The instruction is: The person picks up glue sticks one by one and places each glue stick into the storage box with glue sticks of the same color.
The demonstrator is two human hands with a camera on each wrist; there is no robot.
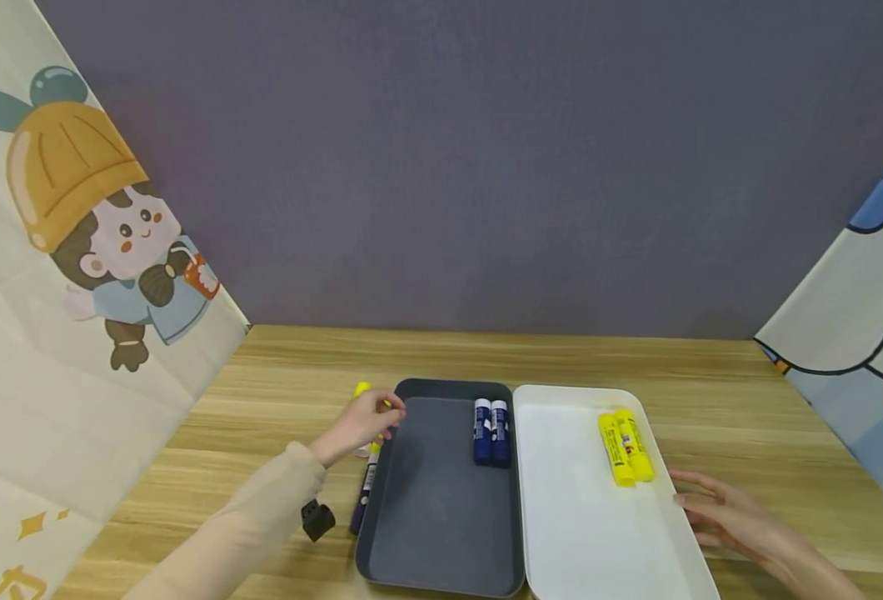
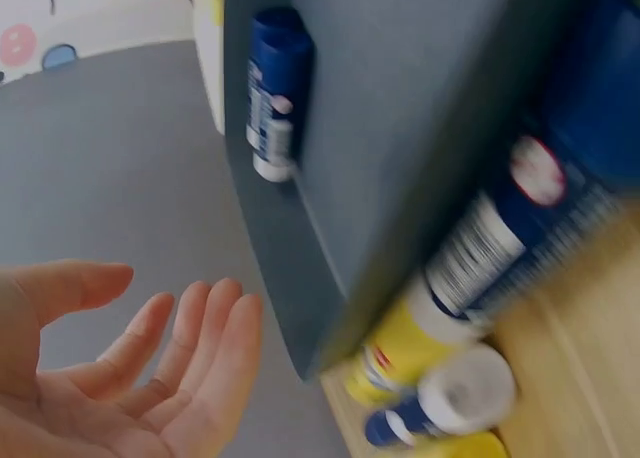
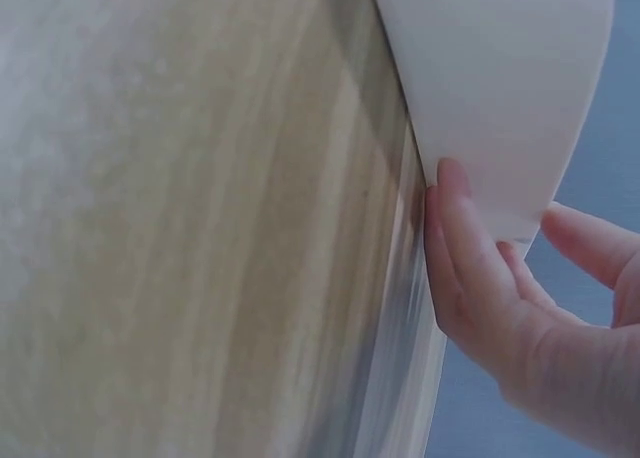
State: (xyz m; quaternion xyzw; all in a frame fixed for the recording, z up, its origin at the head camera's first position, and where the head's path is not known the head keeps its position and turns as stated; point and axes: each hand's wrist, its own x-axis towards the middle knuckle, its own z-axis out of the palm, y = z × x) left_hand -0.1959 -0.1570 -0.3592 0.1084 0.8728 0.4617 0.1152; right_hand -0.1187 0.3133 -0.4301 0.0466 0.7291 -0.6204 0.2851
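My left hand (image 1: 366,421) hovers at the left rim of a dark grey tray (image 1: 441,521); in the left wrist view its fingers are loosely extended and nothing is in them. Two dark blue glue sticks (image 1: 482,433) with white ends lie side by side in that tray's upper right. Against the outer wall of the white tray (image 1: 576,533) rest the fingers of my right hand (image 1: 734,518), the thumb near the rim in the right wrist view. Two yellow glue sticks (image 1: 617,450) lie together inside the white tray.
Left of the grey tray, a dark blue stick (image 1: 364,496) and yellow sticks (image 2: 395,353) lie on the wooden table (image 1: 299,358), partly hidden by my left hand. Both trays stand edge to edge. A grey panel (image 1: 471,167) rises behind, with printed cloth on both sides.
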